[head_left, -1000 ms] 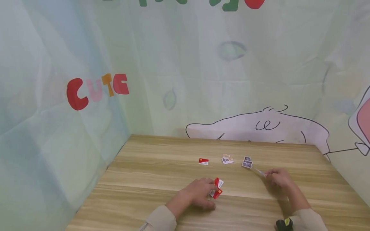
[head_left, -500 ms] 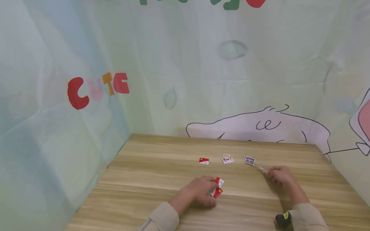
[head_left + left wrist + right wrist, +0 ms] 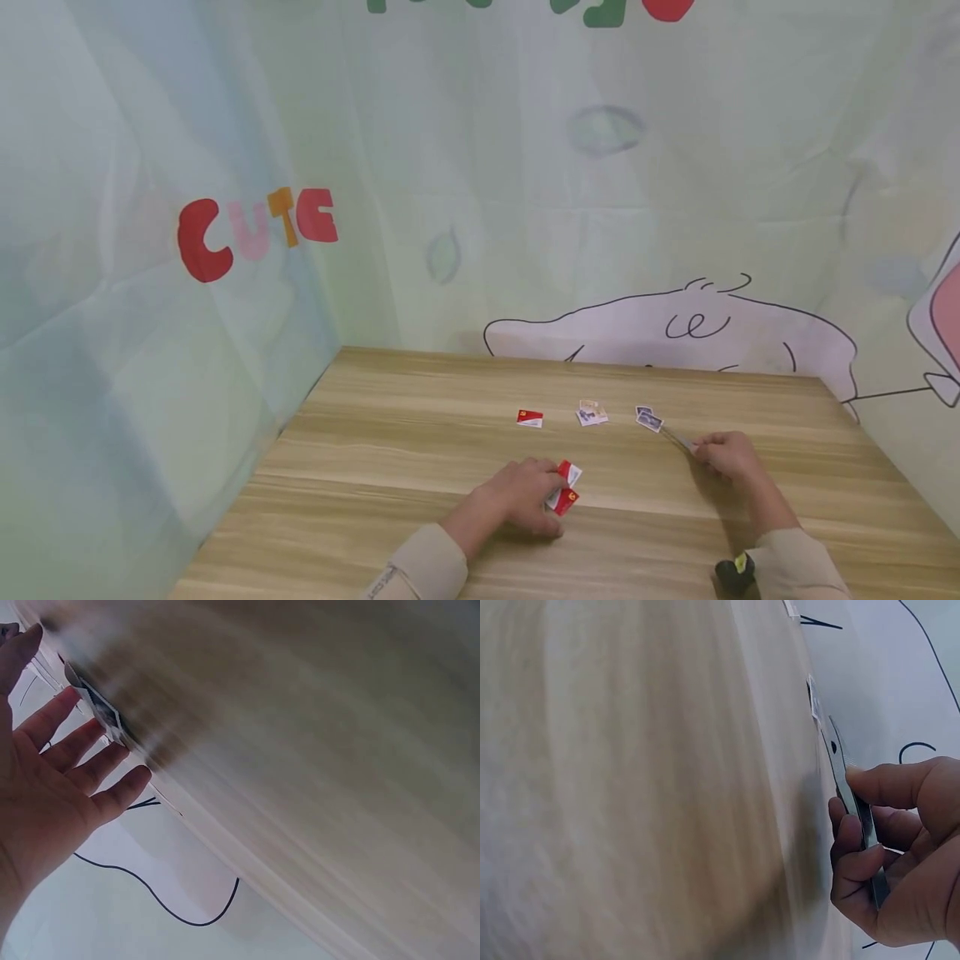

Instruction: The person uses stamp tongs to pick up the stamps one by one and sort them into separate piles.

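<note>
My right hand (image 3: pixel 726 454) grips a pair of metal tweezers (image 3: pixel 847 776), thumb on one side and curled fingers on the other. The tweezer tips reach the near corner of a dark picture stamp (image 3: pixel 649 422), which overlaps another dark stamp (image 3: pixel 643 410) behind it. My left hand (image 3: pixel 525 496) rests low over the table, its fingers spread and loosely bent. Beside its fingertips lie red-and-white stamps (image 3: pixel 564 501), partly hidden under the hand in the head view. The left wrist view shows the palm and extended fingers, with a stamp (image 3: pixel 101 705) at the fingertips.
Farther back on the wooden table (image 3: pixel 390 433) lie a single red-and-white stamp (image 3: pixel 529 418) and a small overlapping group of pale stamps (image 3: pixel 592 413). A printed cloth wall (image 3: pixel 510 208) stands behind the table and along its left side.
The front dark stamp at the tweezer tips has shifted slightly right and back, turning a little, over the one behind it. The right hand has moved slightly; the left hand stays nearly still.
</note>
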The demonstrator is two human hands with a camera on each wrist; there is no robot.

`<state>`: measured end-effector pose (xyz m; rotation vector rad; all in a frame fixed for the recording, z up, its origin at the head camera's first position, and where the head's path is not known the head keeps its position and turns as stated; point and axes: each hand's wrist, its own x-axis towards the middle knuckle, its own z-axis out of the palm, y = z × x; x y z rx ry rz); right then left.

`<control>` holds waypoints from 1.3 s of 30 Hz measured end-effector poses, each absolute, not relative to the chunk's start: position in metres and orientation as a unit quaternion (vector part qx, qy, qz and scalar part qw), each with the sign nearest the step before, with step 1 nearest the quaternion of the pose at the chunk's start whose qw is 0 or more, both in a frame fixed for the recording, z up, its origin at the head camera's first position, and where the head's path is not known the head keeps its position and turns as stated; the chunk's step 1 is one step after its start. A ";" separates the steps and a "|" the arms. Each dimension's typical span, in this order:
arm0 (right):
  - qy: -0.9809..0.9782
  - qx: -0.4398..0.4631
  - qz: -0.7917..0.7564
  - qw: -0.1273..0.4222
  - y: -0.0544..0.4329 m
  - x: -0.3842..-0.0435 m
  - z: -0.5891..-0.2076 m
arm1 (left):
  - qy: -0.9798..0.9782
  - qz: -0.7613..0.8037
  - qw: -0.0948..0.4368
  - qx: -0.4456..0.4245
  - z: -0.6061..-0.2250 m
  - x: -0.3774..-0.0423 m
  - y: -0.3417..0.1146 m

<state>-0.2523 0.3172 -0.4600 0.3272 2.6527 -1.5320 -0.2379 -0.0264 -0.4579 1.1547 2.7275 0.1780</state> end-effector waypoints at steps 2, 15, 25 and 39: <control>0.865 0.100 -0.492 0.023 0.317 -0.252 -0.459 | 0.916 0.059 0.086 0.387 -0.458 -0.238 -0.026; 0.898 0.086 -0.430 0.012 0.320 -0.243 -0.452 | 0.918 0.065 0.089 0.381 -0.456 -0.236 -0.026; 0.896 0.052 -0.441 0.002 0.312 -0.229 -0.448 | 0.920 0.053 0.084 0.380 -0.458 -0.236 -0.023; 0.884 0.014 -0.467 0.014 0.288 -0.221 -0.450 | 0.920 0.061 0.096 0.374 -0.460 -0.238 -0.021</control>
